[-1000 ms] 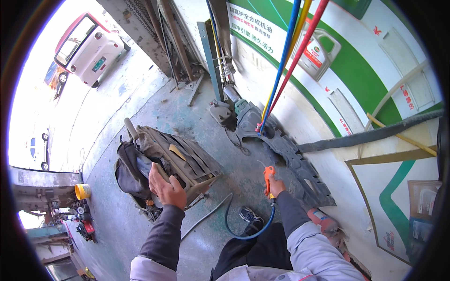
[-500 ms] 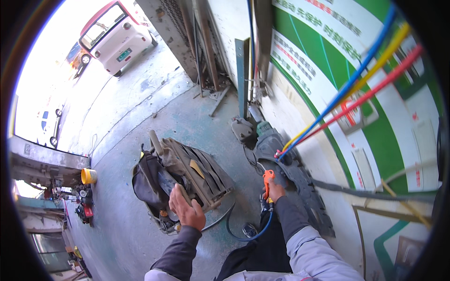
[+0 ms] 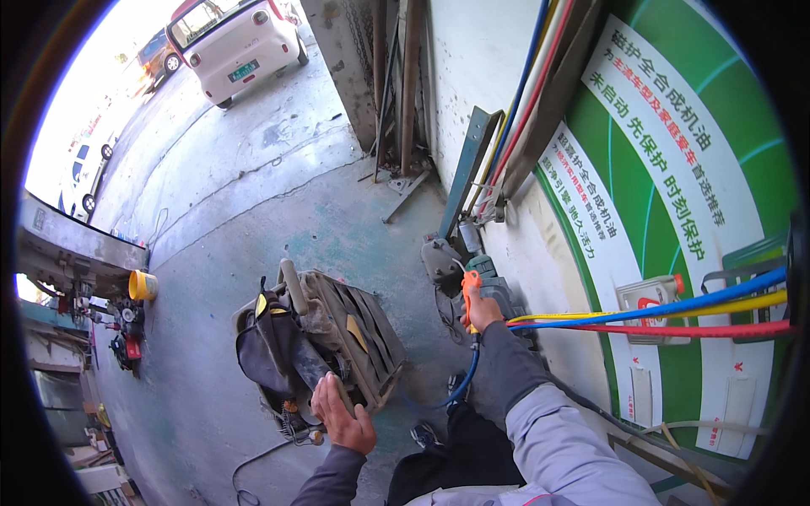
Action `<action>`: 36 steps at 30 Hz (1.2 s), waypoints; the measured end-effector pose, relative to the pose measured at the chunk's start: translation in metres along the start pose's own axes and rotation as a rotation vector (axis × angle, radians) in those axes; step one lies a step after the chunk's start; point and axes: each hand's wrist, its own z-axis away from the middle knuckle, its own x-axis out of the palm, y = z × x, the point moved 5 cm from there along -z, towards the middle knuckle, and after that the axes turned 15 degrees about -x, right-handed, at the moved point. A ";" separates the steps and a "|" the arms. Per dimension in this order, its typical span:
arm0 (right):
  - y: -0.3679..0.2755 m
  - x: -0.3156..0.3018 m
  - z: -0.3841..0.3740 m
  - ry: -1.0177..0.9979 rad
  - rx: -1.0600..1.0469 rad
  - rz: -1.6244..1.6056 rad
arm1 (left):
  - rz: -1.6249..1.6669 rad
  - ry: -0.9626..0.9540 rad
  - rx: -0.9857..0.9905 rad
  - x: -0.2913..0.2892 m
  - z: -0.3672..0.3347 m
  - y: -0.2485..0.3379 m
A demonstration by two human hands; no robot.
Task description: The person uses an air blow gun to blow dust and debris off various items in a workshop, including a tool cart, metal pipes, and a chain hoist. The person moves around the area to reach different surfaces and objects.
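Note:
In my right hand point(image 3: 483, 312) is an orange air blow gun point(image 3: 470, 288), its thin bent nozzle pointing away from me toward a grey-green motor-like machine point(image 3: 494, 287) by the wall. A blue hose point(image 3: 470, 371) hangs from the gun's handle and curls down near my shoes. My left hand point(image 3: 348, 424) has its fingers stretched out and thumb apart at the near end of a dusty brown slatted case point(image 3: 359, 329); whether it presses on the case I cannot tell. A dark fabric bag point(image 3: 263, 341) with yellow trim leans along the case's left side.
Blue, yellow and red hoses point(image 3: 650, 318) cross in from the right. A metal post point(image 3: 472, 164) stands at the wall beside green-and-white panels point(image 3: 675, 152). Far left are a yellow bucket point(image 3: 143, 285) and workshop equipment. A white vehicle point(image 3: 245, 52) stands outside.
The view has shifted. My right hand has moved forward with the blow gun, nearer the machine by the wall. My left hand stays at the case's near end.

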 end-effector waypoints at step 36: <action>-0.058 -0.040 -0.128 0.099 -0.054 0.719 | 0.050 -0.008 -0.013 -0.004 -0.006 -0.004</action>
